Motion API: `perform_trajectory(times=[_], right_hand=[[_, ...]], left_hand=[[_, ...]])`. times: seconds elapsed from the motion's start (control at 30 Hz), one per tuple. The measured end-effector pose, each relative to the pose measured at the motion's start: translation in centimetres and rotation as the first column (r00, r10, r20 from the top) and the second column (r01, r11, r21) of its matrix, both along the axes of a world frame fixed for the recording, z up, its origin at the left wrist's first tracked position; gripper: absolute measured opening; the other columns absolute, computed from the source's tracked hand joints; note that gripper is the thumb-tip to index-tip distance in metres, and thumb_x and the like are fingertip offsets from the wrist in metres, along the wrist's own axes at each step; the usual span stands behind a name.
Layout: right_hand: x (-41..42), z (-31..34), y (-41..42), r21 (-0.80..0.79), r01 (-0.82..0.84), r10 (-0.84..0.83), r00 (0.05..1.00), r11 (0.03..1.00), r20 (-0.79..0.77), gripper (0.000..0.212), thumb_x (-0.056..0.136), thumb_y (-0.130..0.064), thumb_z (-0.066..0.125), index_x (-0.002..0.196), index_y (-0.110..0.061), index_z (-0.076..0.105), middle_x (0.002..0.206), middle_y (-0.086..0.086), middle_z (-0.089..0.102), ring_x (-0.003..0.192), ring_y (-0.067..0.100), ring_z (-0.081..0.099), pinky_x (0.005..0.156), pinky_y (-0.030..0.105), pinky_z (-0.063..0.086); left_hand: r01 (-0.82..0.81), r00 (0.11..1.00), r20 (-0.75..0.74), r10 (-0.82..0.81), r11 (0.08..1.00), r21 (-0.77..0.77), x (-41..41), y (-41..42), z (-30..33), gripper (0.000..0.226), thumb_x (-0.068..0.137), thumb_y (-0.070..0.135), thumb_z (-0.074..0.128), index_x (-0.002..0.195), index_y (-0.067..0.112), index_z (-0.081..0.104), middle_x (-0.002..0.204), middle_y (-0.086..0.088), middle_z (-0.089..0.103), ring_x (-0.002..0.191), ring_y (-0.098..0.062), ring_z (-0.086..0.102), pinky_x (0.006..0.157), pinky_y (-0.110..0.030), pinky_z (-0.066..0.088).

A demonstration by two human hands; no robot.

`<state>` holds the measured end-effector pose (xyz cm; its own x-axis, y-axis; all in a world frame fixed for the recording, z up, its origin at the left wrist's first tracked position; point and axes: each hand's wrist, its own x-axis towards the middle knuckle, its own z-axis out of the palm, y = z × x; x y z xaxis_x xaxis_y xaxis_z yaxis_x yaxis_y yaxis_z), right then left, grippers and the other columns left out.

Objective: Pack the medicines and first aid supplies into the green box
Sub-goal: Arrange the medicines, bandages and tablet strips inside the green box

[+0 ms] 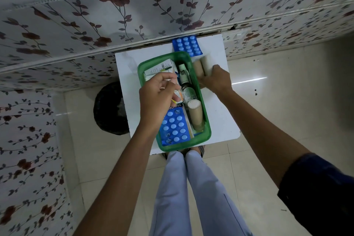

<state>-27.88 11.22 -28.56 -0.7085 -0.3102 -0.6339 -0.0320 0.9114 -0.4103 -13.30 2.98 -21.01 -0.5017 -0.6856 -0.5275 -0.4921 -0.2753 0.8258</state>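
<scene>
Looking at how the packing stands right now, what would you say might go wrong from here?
1. The green box already looks crowded, so the tan rolls in the right hand may not fit flat.
2. The left hand holds small packets above the box; they could slip out.
3. The blue blister pack behind the box could be forgotten.

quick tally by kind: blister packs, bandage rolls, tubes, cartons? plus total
Blue blister packs: 2, one in the green box at, one on the table
Tan bandage rolls: 3, one in the box, two under the right hand at
Tubes: 1
White cartons: 1
Total: 7; items under the left hand not counted
</scene>
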Motion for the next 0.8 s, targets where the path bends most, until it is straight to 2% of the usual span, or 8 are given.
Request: perform_trajectory(times=[0.1, 0.17, 0.3, 0.4, 0.53, 0.6, 0.7, 0.8], right_hand=[[0.1, 0.6, 0.9, -0.006, 0.009, -0.009, 0.999, 1.0, 0.034, 0.054, 0.07, -0.037, 0.071, 0.106, -0.001, 0.052, 0.107, 0.014, 0.06, 0.085, 0.023, 0.051, 0.066, 0.03, 0.04], [0.3, 1.9, 1.7, -0.112, 0.125, -0.116, 0.99, 0.986, 0.086, 0.055, 0.067, -0.034, 0.074, 0.108, -0.004, 0.052, 0.106, 0.012, 0.06, 0.088, 0.024, 0.055, 0.068, 0.034, 0.046], [1.5, 6.2, 3.1, -0.377, 0.322, -0.278, 0.946, 0.869, 0.166, 0.05, 0.065, -0.03, 0.074, 0.106, -0.015, 0.051, 0.1, 0.007, 0.061, 0.087, 0.023, 0.059, 0.065, 0.032, 0.05], [3.3, 9.2, 3.0, -0.434, 0.205, -0.138, 0.974, 0.877, 0.182, 0.054, 0.063, -0.043, 0.074, 0.105, -0.016, 0.054, 0.099, 0.007, 0.065, 0.087, 0.023, 0.064, 0.072, 0.041, 0.057], [5.2, 10.4, 1.8, -0.457, 0.044, 0.068, 0.972, 0.888, 0.226, 0.032, 0.086, -0.037, 0.058, 0.106, -0.012, 0.057, 0.1, 0.01, 0.065, 0.091, 0.023, 0.064, 0.082, 0.045, 0.054], [5.1, 10.1, 1.2, -0.427, -0.039, 0.11, 0.983, 0.903, 0.143, 0.026, 0.09, -0.028, 0.051, 0.106, -0.009, 0.057, 0.105, 0.014, 0.057, 0.096, 0.027, 0.058, 0.084, 0.042, 0.05], [4.9, 9.4, 0.4, -0.353, -0.127, 0.082, 0.987, 0.927, -0.14, 0.024, 0.09, -0.023, 0.049, 0.106, -0.007, 0.056, 0.101, 0.013, 0.059, 0.09, 0.026, 0.057, 0.073, 0.035, 0.047], [5.2, 8.6, -0.3, -0.366, -0.139, 0.016, 0.947, 0.92, -0.32, 0.028, 0.088, -0.024, 0.053, 0.11, -0.008, 0.049, 0.102, 0.01, 0.064, 0.08, 0.022, 0.058, 0.066, 0.035, 0.048]], left_hand=[[-0.011, 1.0, -0.021, 0.012, 1.0, 0.024, -0.2, 0.1, 0.2, 0.023, 0.087, 0.008, 0.051, 0.081, 0.026, 0.063, 0.074, -0.001, 0.066, 0.05, -0.01, 0.057, 0.049, -0.02, 0.047], [-0.006, 1.0, -0.027, 0.007, 0.999, 0.04, -0.3, 0.1, 0.3, 0.022, 0.087, 0.007, 0.051, 0.081, 0.025, 0.063, 0.076, -0.002, 0.066, 0.054, -0.01, 0.058, 0.052, -0.02, 0.048], [0.016, 0.998, -0.063, -0.013, 0.999, 0.05, -0.4, 0.3, 0.7, 0.012, 0.089, 0.015, 0.055, 0.09, 0.022, 0.064, 0.083, -0.001, 0.069, 0.064, -0.009, 0.062, 0.057, -0.018, 0.05], [0.041, 0.993, -0.117, -0.034, 0.997, 0.06, -0.5, 0.3, 1.2, 0.016, 0.088, 0.024, 0.058, 0.103, 0.02, 0.064, 0.09, 0.002, 0.07, 0.074, -0.009, 0.066, 0.059, -0.019, 0.052], [0.027, 0.993, -0.118, -0.025, 0.999, 0.018, -0.1, -0.1, 1.4, 0.011, 0.082, 0.031, 0.063, 0.093, 0.032, 0.064, 0.088, 0.001, 0.072, 0.082, -0.014, 0.069, 0.072, -0.032, 0.057], [-0.01, 0.998, -0.064, 0.01, 1.0, 0.004, 0.7, -0.6, 1.2, 0.015, 0.078, 0.035, 0.063, 0.093, 0.03, 0.065, 0.092, -0.005, 0.072, 0.085, -0.02, 0.07, 0.075, -0.038, 0.057], [-0.022, 0.999, 0.032, 0.023, 0.999, -0.029, 2.2, -1.1, 0.6, 0.032, 0.078, 0.035, 0.064, 0.104, 0.016, 0.066, 0.093, -0.011, 0.072, 0.083, -0.024, 0.069, 0.071, -0.041, 0.057], [0.115, 0.971, 0.224, -0.079, 0.982, -0.151, 3.4, -0.5, 0.1, 0.036, 0.079, 0.032, 0.067, 0.109, 0.011, 0.063, 0.08, -0.002, 0.066, 0.08, -0.024, 0.067, 0.075, -0.045, 0.058]])
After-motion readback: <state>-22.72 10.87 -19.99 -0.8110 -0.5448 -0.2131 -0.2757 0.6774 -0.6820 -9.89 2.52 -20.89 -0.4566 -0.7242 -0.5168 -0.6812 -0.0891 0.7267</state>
